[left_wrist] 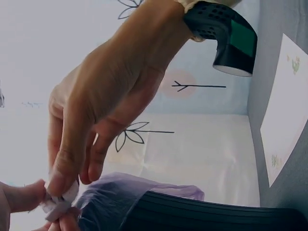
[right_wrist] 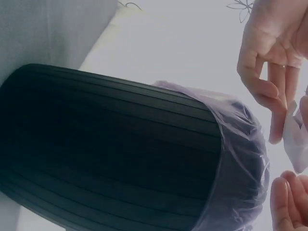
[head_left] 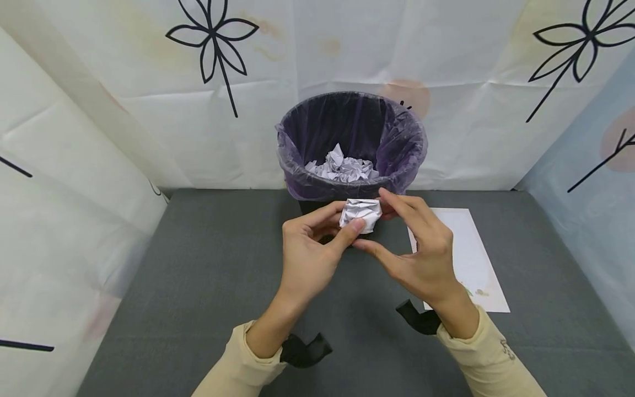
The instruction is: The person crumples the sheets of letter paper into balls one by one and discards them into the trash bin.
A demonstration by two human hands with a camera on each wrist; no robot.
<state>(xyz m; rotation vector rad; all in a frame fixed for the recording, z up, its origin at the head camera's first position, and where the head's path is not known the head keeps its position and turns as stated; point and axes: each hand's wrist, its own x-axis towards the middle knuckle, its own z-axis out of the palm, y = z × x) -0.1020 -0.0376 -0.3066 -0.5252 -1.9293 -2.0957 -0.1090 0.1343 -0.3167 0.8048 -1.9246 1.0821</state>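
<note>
My left hand [head_left: 310,259] pinches a small wad of crumpled white paper [head_left: 361,212] between thumb and fingers, in front of the bin's rim. Close on the other side, my right hand [head_left: 421,251] has its fingers and thumb extended around the wad. In the right wrist view, a gap shows between the right fingertips [right_wrist: 288,202] and the paper wad [right_wrist: 294,139]. The right thumb overlaps the paper in the left wrist view, so any contact there is unclear. Behind both hands stands a dark ribbed bin [right_wrist: 110,144] with a purple liner [head_left: 412,143].
Several crumpled white papers [head_left: 342,165] lie inside the bin. A flat white sheet [head_left: 468,253] with small printed decorations lies on the grey table [head_left: 208,275], right of the bin. White printed cloth [head_left: 248,132] hangs behind and at the sides. Black straps hang from both wrists.
</note>
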